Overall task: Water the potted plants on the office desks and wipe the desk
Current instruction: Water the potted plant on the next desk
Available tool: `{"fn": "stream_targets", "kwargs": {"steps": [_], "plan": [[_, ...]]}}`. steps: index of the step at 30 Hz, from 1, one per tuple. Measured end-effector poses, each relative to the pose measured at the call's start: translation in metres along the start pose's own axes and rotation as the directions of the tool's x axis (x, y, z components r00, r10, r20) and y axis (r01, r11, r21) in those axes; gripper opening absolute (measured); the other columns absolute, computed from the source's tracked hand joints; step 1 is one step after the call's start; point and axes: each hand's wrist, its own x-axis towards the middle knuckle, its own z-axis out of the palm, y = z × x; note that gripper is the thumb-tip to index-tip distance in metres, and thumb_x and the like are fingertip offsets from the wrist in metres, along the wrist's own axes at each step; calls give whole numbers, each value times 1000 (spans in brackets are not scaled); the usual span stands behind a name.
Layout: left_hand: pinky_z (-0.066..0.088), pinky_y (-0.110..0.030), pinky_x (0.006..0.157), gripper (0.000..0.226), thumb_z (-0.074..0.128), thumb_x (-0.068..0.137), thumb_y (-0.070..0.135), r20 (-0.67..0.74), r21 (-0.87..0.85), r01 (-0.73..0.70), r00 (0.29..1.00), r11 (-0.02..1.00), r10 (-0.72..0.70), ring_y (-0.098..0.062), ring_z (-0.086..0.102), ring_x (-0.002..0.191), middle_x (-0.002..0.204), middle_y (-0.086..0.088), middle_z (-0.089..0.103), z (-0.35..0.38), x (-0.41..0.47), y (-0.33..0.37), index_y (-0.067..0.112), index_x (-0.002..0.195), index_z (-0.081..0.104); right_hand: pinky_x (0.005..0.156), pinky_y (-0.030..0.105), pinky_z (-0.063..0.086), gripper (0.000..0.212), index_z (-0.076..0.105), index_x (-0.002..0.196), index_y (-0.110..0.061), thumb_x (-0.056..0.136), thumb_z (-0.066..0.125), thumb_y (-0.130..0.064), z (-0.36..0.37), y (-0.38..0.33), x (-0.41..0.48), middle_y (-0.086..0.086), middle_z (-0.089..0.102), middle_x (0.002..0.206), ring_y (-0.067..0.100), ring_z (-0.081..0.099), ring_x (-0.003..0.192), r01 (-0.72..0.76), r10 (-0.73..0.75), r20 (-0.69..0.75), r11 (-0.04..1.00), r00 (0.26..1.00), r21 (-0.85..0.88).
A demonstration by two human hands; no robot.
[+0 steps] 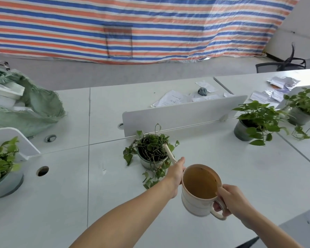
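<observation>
Holding a cream watering can [195,203] above the near half of the desk [240,176], both arms reach in from the near edge. Right grip [231,201]: fingers curled through and round the handle at the can's near-right side. Left grip [175,173]: clasped on the base of the spout [169,153] against the can's far-left rim, thumb lying along the spout; the other fingers are hidden behind it. Can mouth faces up, inside stained brown. Spout tip sits over the soil of the centre potted plant [151,151].

That plant stands mid-desk, just in front of the low white divider panel [184,113]; sparse, with trailing stems and leaves spilling onto the desk toward the near edge.

Other pots:
- leafy pothos [258,120] in a dark grey pot, toward the right edge, well apart from the can;
- second pothos [306,104] at the far right, partly cut off;
- third pothos [0,163] in a pale pot at the left edge.

Beyond the divider: loose papers [174,100] and a crumpled blue-grey cloth [202,91]. Green woven sack [38,108] at the far left corner. Round cable hole [42,170] left of centre. Striped tarp [132,24] behind.
</observation>
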Motion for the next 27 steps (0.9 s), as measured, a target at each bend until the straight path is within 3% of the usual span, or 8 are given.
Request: {"fn": "stream_targets", "kwargs": {"steps": [3, 6, 12, 15, 19, 23, 27], "plan": [[48, -29, 81, 69, 35, 93, 64, -9, -13, -3, 1000, 1000, 2, -16, 58, 85, 94, -6, 65, 4, 2, 10, 3, 110, 63, 50, 31, 43, 23, 59, 84, 2, 96, 40, -5, -5, -5, 2, 16, 64, 61, 23, 58, 54, 8, -8, -17, 1000, 1000, 10], [44, -34, 97, 56, 32, 96, 62, -1, -4, -15, 1000, 1000, 15, -17, 58, 87, 93, -6, 65, 7, 4, 20, 12, 92, 57, 50, 31, 42, 22, 58, 84, 1, 95, 41, -5, -8, -12, 7, 16, 64, 60, 25, 58, 55, 17, -16, -38, 1000, 999, 7], [47, -29, 81, 53, 31, 99, 57, -19, -18, -51, 999, 999, 50, -17, 59, 86, 96, -6, 66, -3, -1, 36, 12, 88, 58, 50, 32, 46, 25, 60, 84, 6, 95, 41, -5, -7, -25, 11, 17, 65, 62, 23, 59, 54, 49, -49, -40, 999, 998, 1], [48, -28, 81, 52, 33, 99, 57, -43, -11, -61, 997, 998, 60, -17, 61, 90, 98, -6, 68, -10, -5, 33, 13, 89, 61, 51, 31, 47, 24, 59, 83, 5, 95, 40, -4, -2, -25, 9, 17, 65, 62, 22, 60, 53, 58, -58, -16, 998, 998, 13], [46, -27, 80, 51, 35, 98, 57, -51, -19, -62, 997, 998, 61, -17, 56, 88, 95, -7, 62, -17, -9, 20, 12, 91, 57, 50, 31, 47, 30, 57, 88, 18, 96, 40, -5, 5, -19, 4, 18, 65, 63, 22, 60, 55, 62, -62, 13, 998, 998, 11], [46, -30, 88, 60, 39, 95, 59, -66, -34, -48, 997, 998, 46, -18, 61, 96, 103, -6, 68, -20, -11, 3, 4, 106, 61, 50, 31, 46, 31, 61, 82, 8, 100, 40, -7, 10, -12, -1, 15, 66, 61, 22, 60, 56, 63, -63, 45, 998, 997, 6], [46, -27, 82, 51, 36, 96, 58, -36, -48, -22, 999, 999, 21, -16, 54, 85, 92, -5, 60, -19, -7, -10, 12, 95, 56, 51, 32, 45, 31, 60, 83, 5, 101, 40, -9, 10, -3, -3, 16, 65, 61, 21, 59, 54, 40, -40, 59, 999, 997, 1]]}}
